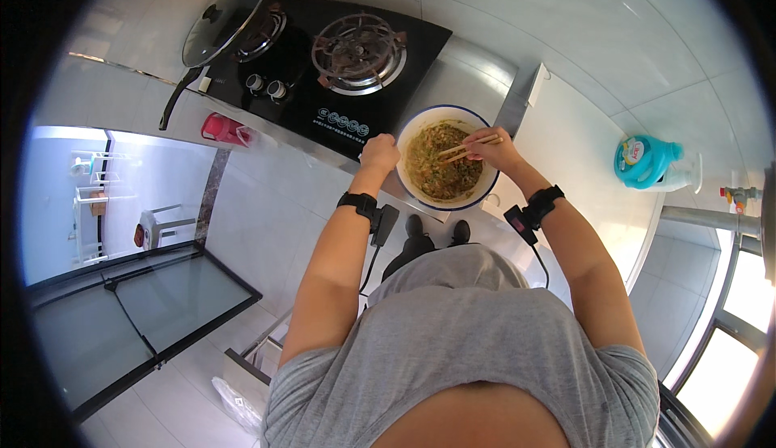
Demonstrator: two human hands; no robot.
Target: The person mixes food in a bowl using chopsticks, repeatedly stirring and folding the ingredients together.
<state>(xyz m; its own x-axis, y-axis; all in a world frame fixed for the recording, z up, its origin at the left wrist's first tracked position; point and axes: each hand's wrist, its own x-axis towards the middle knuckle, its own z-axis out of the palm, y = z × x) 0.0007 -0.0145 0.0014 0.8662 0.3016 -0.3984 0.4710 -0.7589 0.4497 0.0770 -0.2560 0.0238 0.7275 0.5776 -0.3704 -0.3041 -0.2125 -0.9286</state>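
Observation:
A white bowl with a blue rim (447,208) stands on the counter before me, at the stove's right front corner. Inside it lies a moist, chopped green-and-brown food mixture (445,175). My right hand (492,148) grips a pair of wooden chopsticks (459,152) over the bowl's right side, and their tips reach into the mixture. At the left rim is my left hand (380,153), its fingers closed around the bowl's edge. The thumb and the underside of that grip are hard to make out.
A black gas stove (297,115) carries a bare right burner (361,51) and a glass-lidded pan (225,22), whose handle juts past the front edge. On the white countertop (564,139) stands a turquoise detergent bottle (645,160). A glass door (145,321) is at left.

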